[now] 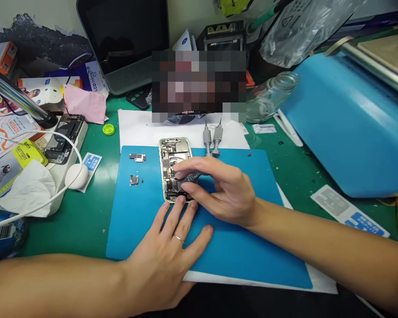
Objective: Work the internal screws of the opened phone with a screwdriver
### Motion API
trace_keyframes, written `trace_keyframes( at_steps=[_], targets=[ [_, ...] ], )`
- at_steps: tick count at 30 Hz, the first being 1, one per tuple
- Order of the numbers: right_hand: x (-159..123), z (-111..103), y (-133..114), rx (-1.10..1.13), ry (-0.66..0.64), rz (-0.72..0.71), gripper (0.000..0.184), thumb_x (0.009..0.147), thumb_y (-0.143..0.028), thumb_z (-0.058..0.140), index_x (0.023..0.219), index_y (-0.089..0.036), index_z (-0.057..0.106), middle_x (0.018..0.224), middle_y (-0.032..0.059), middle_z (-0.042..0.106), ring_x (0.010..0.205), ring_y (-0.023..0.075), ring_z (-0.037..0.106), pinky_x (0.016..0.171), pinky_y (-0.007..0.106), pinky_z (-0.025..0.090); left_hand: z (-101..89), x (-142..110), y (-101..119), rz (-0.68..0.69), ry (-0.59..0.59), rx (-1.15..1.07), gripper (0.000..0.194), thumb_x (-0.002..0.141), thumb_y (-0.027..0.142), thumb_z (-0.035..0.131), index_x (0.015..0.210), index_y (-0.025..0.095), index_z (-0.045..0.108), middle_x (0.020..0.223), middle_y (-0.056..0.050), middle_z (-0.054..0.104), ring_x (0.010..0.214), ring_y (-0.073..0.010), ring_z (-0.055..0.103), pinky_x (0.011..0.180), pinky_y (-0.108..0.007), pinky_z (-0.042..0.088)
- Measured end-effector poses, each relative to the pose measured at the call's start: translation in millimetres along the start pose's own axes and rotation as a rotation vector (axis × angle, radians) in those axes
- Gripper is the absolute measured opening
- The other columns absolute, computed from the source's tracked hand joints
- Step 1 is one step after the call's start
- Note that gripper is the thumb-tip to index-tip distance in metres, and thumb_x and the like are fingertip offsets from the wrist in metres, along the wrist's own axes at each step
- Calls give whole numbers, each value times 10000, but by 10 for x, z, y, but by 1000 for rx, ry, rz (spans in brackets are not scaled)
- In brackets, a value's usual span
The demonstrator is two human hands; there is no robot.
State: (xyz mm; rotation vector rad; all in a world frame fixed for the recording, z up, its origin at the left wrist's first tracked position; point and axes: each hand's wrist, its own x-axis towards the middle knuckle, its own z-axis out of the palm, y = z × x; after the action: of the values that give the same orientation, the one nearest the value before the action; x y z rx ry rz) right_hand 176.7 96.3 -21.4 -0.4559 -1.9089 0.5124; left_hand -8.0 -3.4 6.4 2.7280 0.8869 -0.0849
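Observation:
An opened smartphone (166, 161) lies on the blue mat (252, 256), its inner boards and parts exposed. My left hand (172, 243) is spread out, its fingertips against the phone's lower edge; a ring is on one finger. Above the phone's lower half, my right hand (228, 190) grips a small grey screwdriver (194, 177) between thumb and fingers. The screwdriver's tip is hard to make out, and the hand covers part of the phone. To the left are a small metal-plated part (139, 157), a small bracket-like piece (134, 179) and tiny bits.
Two grey screwdrivers (212, 139) stand at the mat's far edge. A glass jar (270, 97) lies tipped at the back right, near white tweezers (288, 128). Another opened phone (63, 139) rests on a white box at left, beside a white cable (68, 139).

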Motion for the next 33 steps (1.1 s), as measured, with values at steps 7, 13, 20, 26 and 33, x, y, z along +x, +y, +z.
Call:
trace_keyframes(
  at_steps=[7, 13, 20, 26, 33],
  targets=[
    [-2, -20, -9, 5, -36, -27, 659, 914, -110, 601, 1502, -257, 342, 1261, 96, 681, 1113, 217, 700, 889, 396, 656, -18, 8, 8, -1, 7, 12, 820, 917, 544, 543, 1551, 131, 227, 1613, -303, 158, 1511, -480, 93, 1186, -586, 87],
    [-15, -2, -13, 24, 4, 44, 679, 895, -17, 546, 1496, -272, 361, 1240, 80, 693, 1064, 192, 714, 799, 328, 670, -21, 16, -4, -6, -8, -4, 841, 894, 531, 580, 1548, 139, 225, 1625, -292, 127, 1513, -479, 79, 1188, -594, 94],
    [-14, 13, -15, -11, -2, -9, 733, 863, -36, 636, 1498, -269, 352, 1204, 79, 714, 1035, 186, 730, 743, 271, 674, -17, 7, 10, -7, -12, -19, 827, 905, 524, 566, 1547, 140, 213, 1623, -295, 128, 1514, -475, 81, 1190, -589, 91],
    [-22, 23, -41, 53, 31, 78, 709, 879, -15, 606, 1487, -280, 355, 1180, 62, 720, 962, 152, 737, 711, 229, 669, -17, 9, 10, -3, -16, -20, 824, 911, 526, 559, 1548, 137, 210, 1623, -305, 103, 1513, -480, 72, 1188, -594, 76],
    [-22, 51, -51, 32, 81, 90, 676, 874, -29, 617, 1455, -295, 395, 1130, 58, 731, 933, 158, 746, 688, 240, 678, -16, 19, 11, -10, -17, -18, 818, 909, 522, 562, 1546, 141, 219, 1628, -295, 103, 1514, -475, 87, 1193, -591, 86]
  ],
)
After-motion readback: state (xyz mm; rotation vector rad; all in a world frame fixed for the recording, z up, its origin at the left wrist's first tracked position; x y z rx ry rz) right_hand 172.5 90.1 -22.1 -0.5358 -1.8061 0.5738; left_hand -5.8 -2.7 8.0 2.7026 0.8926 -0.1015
